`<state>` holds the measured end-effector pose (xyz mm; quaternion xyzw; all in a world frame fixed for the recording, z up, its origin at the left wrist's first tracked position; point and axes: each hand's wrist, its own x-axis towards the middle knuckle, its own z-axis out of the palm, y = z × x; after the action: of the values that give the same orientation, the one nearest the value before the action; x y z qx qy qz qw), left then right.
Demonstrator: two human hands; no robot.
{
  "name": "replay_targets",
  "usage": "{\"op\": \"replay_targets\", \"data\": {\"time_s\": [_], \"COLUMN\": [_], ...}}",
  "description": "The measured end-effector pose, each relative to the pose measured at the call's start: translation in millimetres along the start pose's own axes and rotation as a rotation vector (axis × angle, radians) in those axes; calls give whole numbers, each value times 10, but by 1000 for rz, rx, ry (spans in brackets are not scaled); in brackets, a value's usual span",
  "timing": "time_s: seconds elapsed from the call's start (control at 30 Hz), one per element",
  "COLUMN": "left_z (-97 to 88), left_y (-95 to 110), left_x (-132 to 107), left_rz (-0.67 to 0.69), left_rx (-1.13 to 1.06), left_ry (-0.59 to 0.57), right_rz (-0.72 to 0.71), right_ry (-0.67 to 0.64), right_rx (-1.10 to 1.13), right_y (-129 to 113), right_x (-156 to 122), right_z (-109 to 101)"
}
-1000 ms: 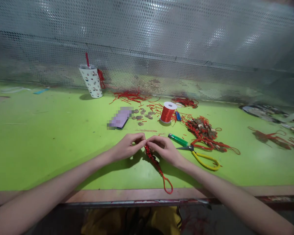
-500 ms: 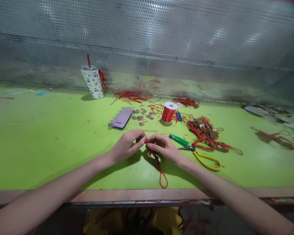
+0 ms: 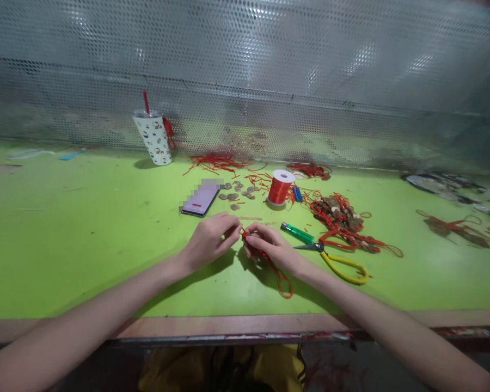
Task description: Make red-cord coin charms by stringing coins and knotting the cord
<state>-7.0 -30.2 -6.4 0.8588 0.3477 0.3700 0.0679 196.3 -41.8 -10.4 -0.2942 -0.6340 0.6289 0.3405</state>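
Observation:
My left hand (image 3: 213,239) pinches the short end of a red knotted cord (image 3: 285,288) between thumb and fingers. My right hand (image 3: 269,245) grips the knotted part close by, thumb on top, and its fingers hide much of the piece. From beneath the right palm the cord runs out to a loop hanging toward the table's front edge. Just right of that hand lie scissors (image 3: 345,267) with one yellow and one red handle, and a green lighter (image 3: 297,233).
Loose coins (image 3: 235,207) lie beside a phone (image 3: 201,201). A spool of red thread (image 3: 280,190) stands behind my hands, near a blue object (image 3: 296,193). Knotted cords with coins (image 3: 338,215) are heaped at right. A patterned tumbler (image 3: 155,139) stands far left, before a perforated metal panel (image 3: 245,65).
The cord's loop has swung right and up, nearer my right wrist. My hands have drawn slightly apart, and a short stretch of cord now shows between the fingertips.

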Motion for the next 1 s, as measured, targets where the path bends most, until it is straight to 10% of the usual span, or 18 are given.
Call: {"op": "replay_targets", "data": {"time_s": [0.3, 1.0], "left_z": [-17, -99], "left_y": [-95, 44], "left_x": [-2, -43], "left_rz": [221, 753], "left_rx": [383, 516], "left_ry": [20, 102], "right_rz": [-23, -293], "right_ry": [51, 234], "right_rx": [-39, -445], "right_y": [-1, 124], "right_x": [0, -61], "right_z": [30, 116]}}
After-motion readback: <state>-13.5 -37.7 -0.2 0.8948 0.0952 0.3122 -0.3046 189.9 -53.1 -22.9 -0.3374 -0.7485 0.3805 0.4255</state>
